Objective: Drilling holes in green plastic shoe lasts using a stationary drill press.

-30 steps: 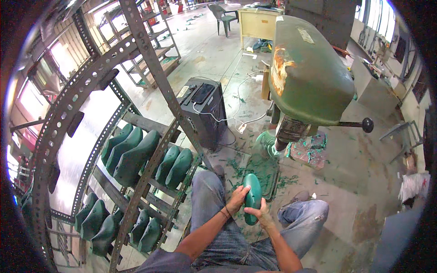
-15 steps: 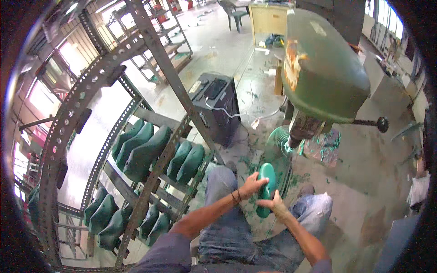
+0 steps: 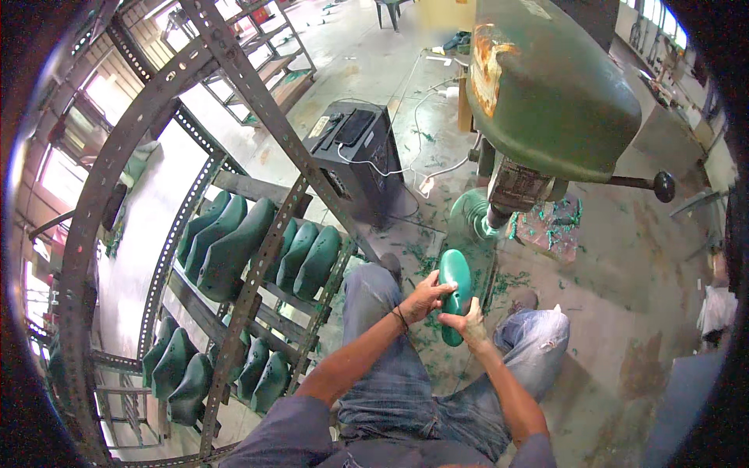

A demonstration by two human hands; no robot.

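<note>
A smooth green shoe last (image 3: pixel 453 267) is held upright above my knees, below the machine's spindle. My left hand (image 3: pixel 421 299) grips its left side near the middle, with thumb and fingertips on the surface. Lower down, my right hand (image 3: pixel 470 323) clasps the opposite side, thumb lying across it. A small dark hole shows in the last between the two hands. Just beyond it is the spindle (image 3: pixel 503 204) of a green machine (image 3: pixel 558 93), whose paint is chipped and rusty at one corner. The last and the spindle look apart.
To the left, a perforated metal rack (image 3: pixel 248 292) bears several dark green shoe lasts (image 3: pixel 236 249). A black box-shaped unit (image 3: pixel 353 168) with a white cable stands beyond my left knee. Green shavings litter the floor. The machine's ball-ended lever (image 3: pixel 663 187) juts right.
My view has shifted, so the machine and rack sit differently in the picture. Both hands still hold the shoe last, which is now tilted slightly differently.
</note>
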